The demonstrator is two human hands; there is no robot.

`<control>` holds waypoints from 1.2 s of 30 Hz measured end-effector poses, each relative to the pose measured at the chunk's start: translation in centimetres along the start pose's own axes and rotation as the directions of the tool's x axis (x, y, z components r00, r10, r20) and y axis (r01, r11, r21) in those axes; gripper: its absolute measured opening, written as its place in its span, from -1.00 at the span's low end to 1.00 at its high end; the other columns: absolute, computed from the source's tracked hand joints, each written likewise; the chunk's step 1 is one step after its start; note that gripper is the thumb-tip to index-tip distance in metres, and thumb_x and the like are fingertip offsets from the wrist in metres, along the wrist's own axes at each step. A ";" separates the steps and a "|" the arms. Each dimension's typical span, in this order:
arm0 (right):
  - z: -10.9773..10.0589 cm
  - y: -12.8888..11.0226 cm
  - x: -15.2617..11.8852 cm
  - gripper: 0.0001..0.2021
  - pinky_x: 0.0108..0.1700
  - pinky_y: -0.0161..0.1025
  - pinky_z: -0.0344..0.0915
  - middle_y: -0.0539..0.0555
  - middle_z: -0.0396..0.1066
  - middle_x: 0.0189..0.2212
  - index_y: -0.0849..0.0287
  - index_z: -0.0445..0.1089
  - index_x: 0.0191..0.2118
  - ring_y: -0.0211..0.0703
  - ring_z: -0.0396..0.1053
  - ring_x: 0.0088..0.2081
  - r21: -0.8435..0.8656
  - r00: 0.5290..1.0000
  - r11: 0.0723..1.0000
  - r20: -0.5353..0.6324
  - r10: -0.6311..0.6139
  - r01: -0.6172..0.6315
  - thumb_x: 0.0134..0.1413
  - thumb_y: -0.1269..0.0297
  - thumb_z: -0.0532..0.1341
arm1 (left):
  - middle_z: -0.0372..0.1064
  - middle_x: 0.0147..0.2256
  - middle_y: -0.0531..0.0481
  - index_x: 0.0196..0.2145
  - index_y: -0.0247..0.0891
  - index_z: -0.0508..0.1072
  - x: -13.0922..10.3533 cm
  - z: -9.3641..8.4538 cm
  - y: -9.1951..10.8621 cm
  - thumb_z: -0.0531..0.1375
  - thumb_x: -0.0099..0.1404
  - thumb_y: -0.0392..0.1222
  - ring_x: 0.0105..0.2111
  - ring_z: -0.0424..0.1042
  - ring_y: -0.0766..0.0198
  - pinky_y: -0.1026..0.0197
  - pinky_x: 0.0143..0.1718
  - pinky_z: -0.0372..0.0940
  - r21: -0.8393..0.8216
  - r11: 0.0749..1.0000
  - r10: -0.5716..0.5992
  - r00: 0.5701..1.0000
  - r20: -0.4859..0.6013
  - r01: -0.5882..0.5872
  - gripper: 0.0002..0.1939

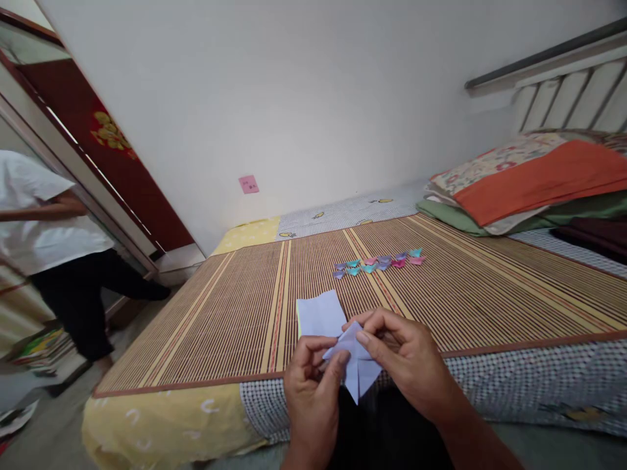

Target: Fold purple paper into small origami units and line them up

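A: What's at the far left?
B: A person [53,222] in a white shirt, head cut off by the frame.
A: Then?
B: The mat [220,320], with a sheet [321,313] flat on it, its near edge partly behind the hands. Next, the left hand [313,385], thumb and forefinger pinching the paper [351,346] by its left corner.
A: Where is the paper, and which way does it point?
B: Between both hands, above the bed's near edge. Its sharp tip points down toward the lap; the long axis runs from there up to the top corner.
A: What can't you see?
B: Its underside, and some fingers of both hands behind it.
A: Its look?
B: Pale lilac, kite-like, with a slit up the lower middle.
A: And right of it?
B: The right hand [409,359], thumb and fingers closed on the upper right edge. Beyond stand small folded pieces [369,267] in two rows (pink, teal, purple), then cushions [543,176].
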State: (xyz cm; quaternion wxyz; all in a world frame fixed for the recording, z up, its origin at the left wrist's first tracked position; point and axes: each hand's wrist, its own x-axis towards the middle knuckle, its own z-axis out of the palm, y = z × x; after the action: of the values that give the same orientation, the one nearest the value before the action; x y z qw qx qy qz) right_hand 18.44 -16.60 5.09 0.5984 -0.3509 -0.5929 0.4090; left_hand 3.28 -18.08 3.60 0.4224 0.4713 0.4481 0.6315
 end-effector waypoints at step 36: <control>-0.1 -2.5 -2.0 -0.84 -0.18 -0.29 0.54 0.12 0.63 -0.11 0.09 0.42 -0.34 -0.09 0.63 -0.13 -0.150 0.979 0.973 -0.078 -0.189 0.176 0.34 0.29 0.23 | 0.50 -0.18 0.01 -0.07 -0.08 0.56 -2.0 -1.0 1.3 0.32 0.34 -0.18 -0.31 0.46 0.30 0.33 -0.31 0.33 0.236 0.939 0.205 0.958 0.199 -0.250 -0.80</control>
State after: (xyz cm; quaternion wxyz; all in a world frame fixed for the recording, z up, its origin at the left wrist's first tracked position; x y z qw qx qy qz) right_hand 18.84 -19.41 6.47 0.6336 -0.3551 -0.6221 0.2924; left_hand 2.57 -20.44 4.29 0.3182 0.6237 0.4307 0.5694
